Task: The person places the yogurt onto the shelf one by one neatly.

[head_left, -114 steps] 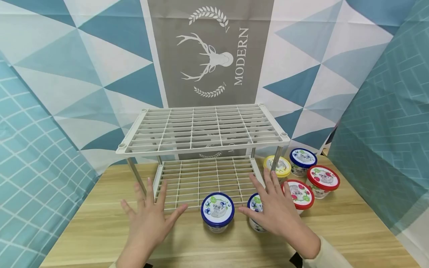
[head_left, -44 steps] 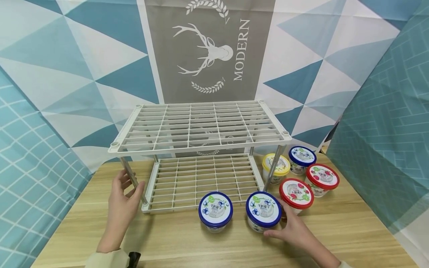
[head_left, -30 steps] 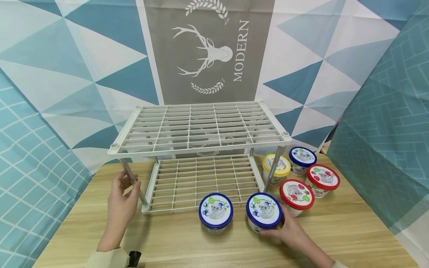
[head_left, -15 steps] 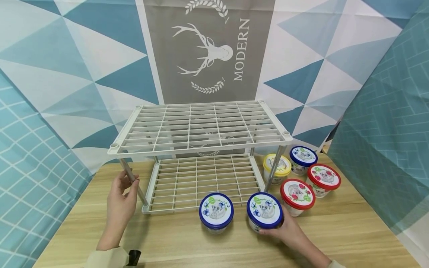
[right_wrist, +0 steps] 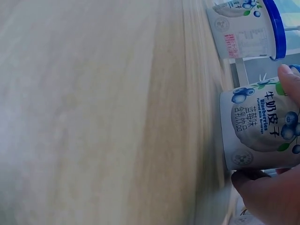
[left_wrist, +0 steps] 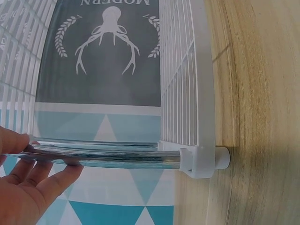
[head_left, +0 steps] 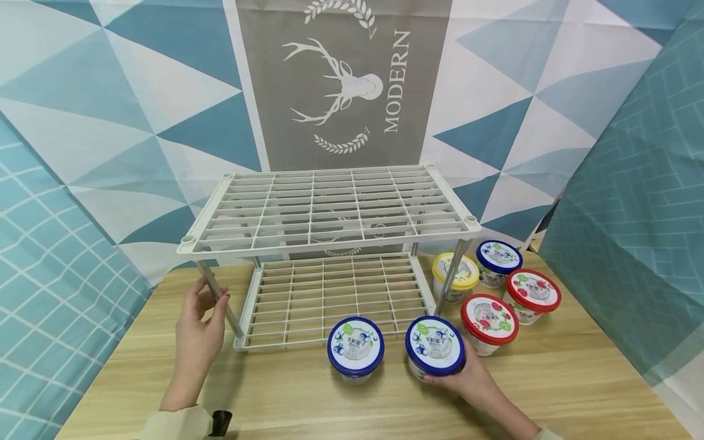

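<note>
My left hand [head_left: 199, 339] holds the front left metal post [head_left: 232, 320] of a white two-tier rack [head_left: 330, 245]. In the left wrist view, thumb and fingers lie on opposite sides of this shiny post [left_wrist: 126, 159]. Near the rack's front right corner, my right hand [head_left: 470, 379] grips a blue-lidded blueberry milk cup [head_left: 435, 346] by its side. The right wrist view shows the cup's printed wall [right_wrist: 260, 126] between thumb and fingers, upright on the table. To its left stands a second blue-lidded blueberry cup [head_left: 355, 346].
Right of the rack stand a yellow-lidded cup [head_left: 455, 271], another blue-lidded cup [head_left: 499, 256] and two red-lidded cups, one nearer [head_left: 489, 319] and one farther [head_left: 533, 291]. A patterned cloth [head_left: 352, 91] hangs behind the wooden table [head_left: 330, 409].
Earlier both hands were spread in the air; the left has since gone to the rack post and the right down to the blueberry cup. Over the last second they have barely moved.
</note>
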`<state>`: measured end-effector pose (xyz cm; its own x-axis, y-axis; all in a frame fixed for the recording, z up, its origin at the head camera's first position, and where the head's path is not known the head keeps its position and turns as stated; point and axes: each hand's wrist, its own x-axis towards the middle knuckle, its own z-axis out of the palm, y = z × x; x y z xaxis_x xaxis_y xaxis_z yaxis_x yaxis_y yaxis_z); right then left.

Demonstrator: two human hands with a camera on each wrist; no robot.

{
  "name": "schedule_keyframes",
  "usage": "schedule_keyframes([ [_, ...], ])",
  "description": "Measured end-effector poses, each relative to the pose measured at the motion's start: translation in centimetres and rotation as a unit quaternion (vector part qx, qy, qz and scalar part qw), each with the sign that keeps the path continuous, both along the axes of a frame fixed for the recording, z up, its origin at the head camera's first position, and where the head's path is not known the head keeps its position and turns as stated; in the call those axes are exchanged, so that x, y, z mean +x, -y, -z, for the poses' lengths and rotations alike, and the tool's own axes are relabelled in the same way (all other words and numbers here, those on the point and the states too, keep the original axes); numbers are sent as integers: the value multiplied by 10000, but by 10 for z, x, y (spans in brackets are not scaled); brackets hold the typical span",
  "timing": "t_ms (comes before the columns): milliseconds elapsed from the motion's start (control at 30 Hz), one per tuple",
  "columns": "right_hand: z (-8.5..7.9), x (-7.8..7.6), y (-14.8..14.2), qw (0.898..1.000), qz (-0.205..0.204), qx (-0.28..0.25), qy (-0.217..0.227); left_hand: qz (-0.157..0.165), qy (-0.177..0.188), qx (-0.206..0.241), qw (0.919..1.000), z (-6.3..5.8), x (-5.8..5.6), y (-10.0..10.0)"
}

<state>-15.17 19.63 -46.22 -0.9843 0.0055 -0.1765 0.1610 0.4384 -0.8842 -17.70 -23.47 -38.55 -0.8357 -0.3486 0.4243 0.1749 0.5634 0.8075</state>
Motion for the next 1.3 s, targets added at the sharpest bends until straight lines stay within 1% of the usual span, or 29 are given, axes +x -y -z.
schedule_keyframes([
  [433, 0, -1, 3, 9997, 17, -258, -33, -31, 18, -44, 10000, 0, 0, 1],
  [667, -1, 1, 5, 9998, 80, -95, -136, -21, 4, -78, 10000, 0, 1, 1],
  [767, -1, 2, 6, 9998, 146, -55, -105, -10, -23, -80, 10000, 0, 0, 1],
  [933, -3, 2, 6, 9996, 197, -119, -139, 10, -71, -99, 9999, 0, 0, 0],
  [1100, -11, 3, 8, 9996, 163, -100, -221, -23, 29, -44, 10000, -1, 0, 1],
  [1300, -26, 6, 10, 9995, 147, 48, -274, -9, 46, -72, 10000, 0, 0, 1],
])
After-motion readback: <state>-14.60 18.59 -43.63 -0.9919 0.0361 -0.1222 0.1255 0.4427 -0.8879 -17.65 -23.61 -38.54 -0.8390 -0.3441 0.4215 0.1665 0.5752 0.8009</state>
